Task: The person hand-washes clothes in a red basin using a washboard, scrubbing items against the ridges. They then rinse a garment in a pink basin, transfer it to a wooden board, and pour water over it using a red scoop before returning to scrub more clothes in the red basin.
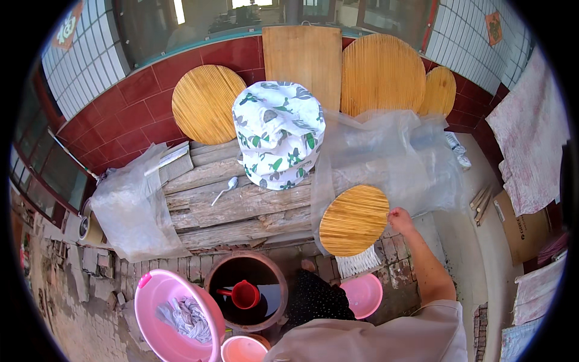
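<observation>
My right hand (pixel 401 218) grips the right edge of a round bamboo tray (pixel 354 220), which stands tilted against the front of a clear plastic sheet (pixel 392 157) draped over a stack of wooden planks (pixel 229 205). My forearm reaches up to it from the lower right. My left hand is not in view. A tall bundle covered in white cloth with a green leaf print (pixel 278 134) stands on the planks, left of the tray. A metal spoon (pixel 224 190) lies on the planks.
More round bamboo trays (pixel 208 104) (pixel 382 73) and a wooden board (pixel 303 55) lean on the red tiled wall. Below, on the brick floor, are a dark clay jar (pixel 246 273) with a red scoop (pixel 244 294), a pink basin with cloth (pixel 175 304) and a smaller pink basin (pixel 363 294).
</observation>
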`<action>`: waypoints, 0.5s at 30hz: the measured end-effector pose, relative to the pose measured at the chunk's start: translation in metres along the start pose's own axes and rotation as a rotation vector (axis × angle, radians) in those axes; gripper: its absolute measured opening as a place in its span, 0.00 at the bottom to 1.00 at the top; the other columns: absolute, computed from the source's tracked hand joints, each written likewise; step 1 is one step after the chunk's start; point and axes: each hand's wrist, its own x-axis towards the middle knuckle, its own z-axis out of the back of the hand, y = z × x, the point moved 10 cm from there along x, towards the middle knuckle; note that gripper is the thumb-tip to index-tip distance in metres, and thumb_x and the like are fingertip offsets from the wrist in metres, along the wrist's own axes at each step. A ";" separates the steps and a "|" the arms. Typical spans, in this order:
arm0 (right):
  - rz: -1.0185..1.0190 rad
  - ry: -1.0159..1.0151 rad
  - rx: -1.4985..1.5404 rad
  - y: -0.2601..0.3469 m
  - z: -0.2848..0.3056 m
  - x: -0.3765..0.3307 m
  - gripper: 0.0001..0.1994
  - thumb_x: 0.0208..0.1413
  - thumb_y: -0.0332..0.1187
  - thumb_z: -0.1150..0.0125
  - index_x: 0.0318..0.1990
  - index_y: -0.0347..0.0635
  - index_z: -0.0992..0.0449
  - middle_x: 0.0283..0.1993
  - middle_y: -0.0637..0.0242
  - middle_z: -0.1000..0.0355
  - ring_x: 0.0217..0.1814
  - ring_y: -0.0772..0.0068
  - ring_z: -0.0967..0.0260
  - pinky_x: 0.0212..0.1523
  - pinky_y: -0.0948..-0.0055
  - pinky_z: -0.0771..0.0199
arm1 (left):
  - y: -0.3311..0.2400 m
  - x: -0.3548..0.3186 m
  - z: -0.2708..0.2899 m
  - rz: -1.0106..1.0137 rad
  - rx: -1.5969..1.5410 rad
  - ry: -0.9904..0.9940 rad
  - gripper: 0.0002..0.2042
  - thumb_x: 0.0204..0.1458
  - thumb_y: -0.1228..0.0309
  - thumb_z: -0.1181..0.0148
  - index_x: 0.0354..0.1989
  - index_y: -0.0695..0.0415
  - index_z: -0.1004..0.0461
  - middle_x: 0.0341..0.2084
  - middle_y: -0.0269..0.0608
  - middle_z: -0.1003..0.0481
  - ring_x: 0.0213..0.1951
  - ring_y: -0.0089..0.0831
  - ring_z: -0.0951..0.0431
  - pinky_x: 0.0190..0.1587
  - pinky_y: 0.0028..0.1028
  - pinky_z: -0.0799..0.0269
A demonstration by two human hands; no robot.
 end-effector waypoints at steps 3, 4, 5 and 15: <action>0.143 -0.049 0.036 0.130 -0.006 0.129 0.07 0.49 0.33 0.39 0.33 0.39 0.25 0.28 0.65 0.26 0.29 0.72 0.31 0.36 0.72 0.30 | -0.022 -0.003 -0.024 -0.056 -0.039 -0.121 0.21 0.45 0.83 0.40 0.50 0.64 0.36 0.23 0.29 0.34 0.23 0.18 0.36 0.24 0.18 0.36; 0.219 -0.091 0.034 0.169 -0.010 0.166 0.07 0.50 0.32 0.40 0.33 0.39 0.25 0.28 0.65 0.26 0.30 0.71 0.30 0.36 0.72 0.29 | -0.035 -0.017 -0.059 0.122 -0.403 -0.305 0.21 0.46 0.84 0.41 0.50 0.64 0.37 0.23 0.29 0.34 0.23 0.18 0.36 0.25 0.18 0.36; 0.304 -0.123 0.037 0.215 -0.018 0.203 0.07 0.50 0.32 0.40 0.34 0.39 0.25 0.29 0.64 0.26 0.31 0.71 0.30 0.36 0.71 0.29 | -0.028 -0.027 -0.100 0.300 -0.776 -0.490 0.22 0.46 0.84 0.41 0.51 0.64 0.38 0.22 0.29 0.34 0.23 0.18 0.35 0.25 0.18 0.36; 0.763 -0.484 -0.258 0.527 -0.088 0.482 0.22 0.47 0.36 0.38 0.49 0.36 0.30 0.50 0.52 0.32 0.55 0.54 0.37 0.56 0.62 0.36 | -0.127 0.009 -0.335 0.091 0.075 -0.388 0.25 0.50 0.79 0.40 0.56 0.60 0.42 0.24 0.34 0.33 0.27 0.23 0.34 0.30 0.21 0.32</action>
